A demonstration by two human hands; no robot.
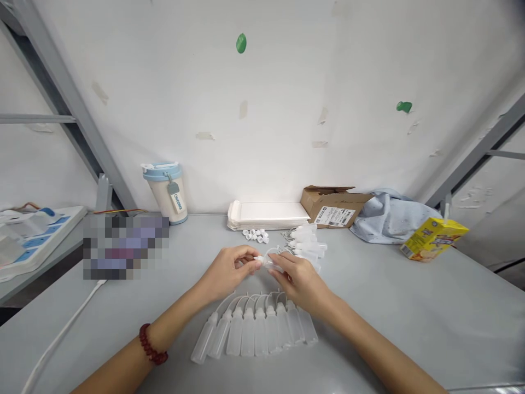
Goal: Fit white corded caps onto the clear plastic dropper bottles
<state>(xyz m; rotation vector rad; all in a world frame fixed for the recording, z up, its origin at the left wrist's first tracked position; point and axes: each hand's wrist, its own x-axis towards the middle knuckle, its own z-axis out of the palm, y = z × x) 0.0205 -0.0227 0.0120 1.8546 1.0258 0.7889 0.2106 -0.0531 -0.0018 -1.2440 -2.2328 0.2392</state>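
Pinched between thumb and fingertips of the left hand (227, 268): a small white cap (258, 259), held at the mouth of a clear little bottle (274, 264). Gripped around that bottle, fingers curled and pressed together: the right hand (298, 279). Both hands raised just above the grey table (410, 317), meeting at its middle, the bottle lying roughly level between them. On the left wrist, a dark red bead bracelet (152, 345).

Directly below the hands, flat on the table: a row of finished bottles (256, 328), side by side and touching, thin curved spouts pointing toward the hands. Just beyond the hands, a loose heap of clear bottles (307, 241), and beside it to the left a small cluster of white caps (255, 235). Further back, against the wall: a stack of white trays (266, 215), an open cardboard box (334, 207), a crumpled pale blue cloth (389, 216). Far right, a yellow carton (432, 238). Back left, a cup with a blue lid (166, 191). Along the left edge, a white cable (61, 336).
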